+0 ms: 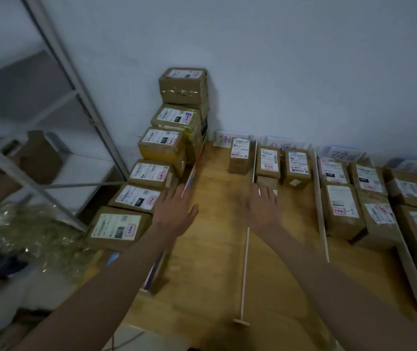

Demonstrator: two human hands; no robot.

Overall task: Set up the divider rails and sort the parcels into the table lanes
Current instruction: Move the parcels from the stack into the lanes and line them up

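A wooden table (217, 239) is split into lanes by thin white divider rails (245, 269), (320, 206). Brown labelled parcels fill the left edge in a row and stack (136, 197), (183, 84). One parcel (239, 158) stands at the back of the left lane, and others (268, 160), (297, 164) stand in the middle lane. Several more (341, 211) crowd the right lanes. My left hand (174, 210) hovers flat over the left rail's edge beside a parcel. With straight fingers, my right hand (263, 207) reaches over the middle rail toward a small parcel (267, 182).
Handwritten paper lane signs (230, 139), (343, 154) lean on the white wall behind the table. A metal shelf rack (58, 117) stands at the left with crumpled plastic wrap (32, 231) on the floor below. The left lane's wood shows bare in front.
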